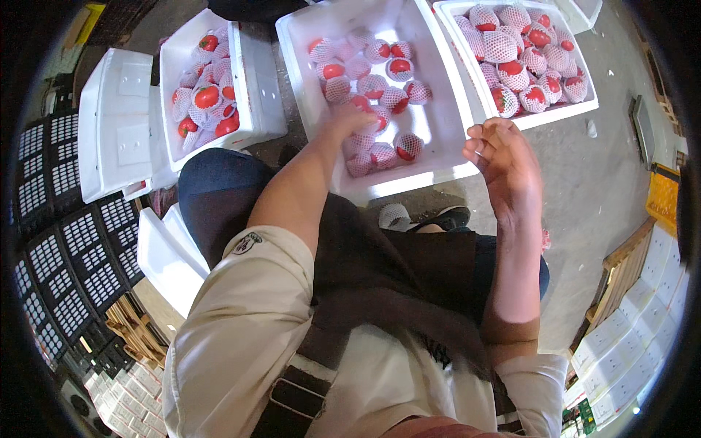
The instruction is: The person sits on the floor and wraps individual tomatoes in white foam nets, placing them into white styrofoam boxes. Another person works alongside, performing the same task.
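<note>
Several red tomatoes in white foam nets [373,86] lie in one loose layer on the bottom of the middle white foam box [460,109]. Into this box reaches my left hand [353,117], its fingers against netted tomatoes near the box's left side. Its fingertips are partly hidden and blurred, so a grip cannot be made out. My right hand [503,159] is raised beside the box's right front corner. Its fingers are bent and apart, with nothing in them. The right-hand foam box [553,116] is heaped with netted tomatoes [512,75].
At the left stands another foam box [249,82] of tomatoes, some in nets. Beside it are a white foam lid [118,126] and stacked black crates [74,241]. An empty foam net [394,217] lies by my shoe [446,216]. White cartons [630,328] are stacked at the right.
</note>
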`<state>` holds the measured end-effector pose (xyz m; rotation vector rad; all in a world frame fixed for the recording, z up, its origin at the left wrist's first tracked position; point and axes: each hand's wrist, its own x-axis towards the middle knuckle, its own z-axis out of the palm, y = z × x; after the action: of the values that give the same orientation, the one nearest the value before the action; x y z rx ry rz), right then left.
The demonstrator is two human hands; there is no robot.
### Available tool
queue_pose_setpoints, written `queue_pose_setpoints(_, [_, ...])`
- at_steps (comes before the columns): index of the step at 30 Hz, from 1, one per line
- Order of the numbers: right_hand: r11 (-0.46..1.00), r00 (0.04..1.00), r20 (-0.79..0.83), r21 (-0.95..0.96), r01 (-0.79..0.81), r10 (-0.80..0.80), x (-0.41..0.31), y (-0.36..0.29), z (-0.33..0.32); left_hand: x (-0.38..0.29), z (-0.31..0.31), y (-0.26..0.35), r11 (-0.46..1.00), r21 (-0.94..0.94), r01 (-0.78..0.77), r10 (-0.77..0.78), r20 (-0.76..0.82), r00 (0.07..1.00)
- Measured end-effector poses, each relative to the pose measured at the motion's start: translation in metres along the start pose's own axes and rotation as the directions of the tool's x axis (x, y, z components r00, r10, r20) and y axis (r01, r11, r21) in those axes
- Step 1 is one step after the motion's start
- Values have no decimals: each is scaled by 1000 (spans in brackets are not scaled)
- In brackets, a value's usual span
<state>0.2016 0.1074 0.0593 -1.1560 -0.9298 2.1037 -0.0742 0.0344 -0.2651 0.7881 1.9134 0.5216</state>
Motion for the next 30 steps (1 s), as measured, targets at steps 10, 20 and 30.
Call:
queue_pose_setpoints(10, [865, 987, -25, -487, 125, -157, 15, 33, -6, -166, 0, 209, 714, -93, -694, 691, -73, 719])
queue_pose_setpoints(20, [929, 977, 61, 325, 176, -206, -29, -10, -12, -11, -32, 53, 886, 201, -417, 442, -98, 892])
queue_pose_setpoints(30, [936, 995, -25, 338, 100, -98, -39, 1, -8, 46, 57, -14, 873, 381, -304, 323, 16, 946])
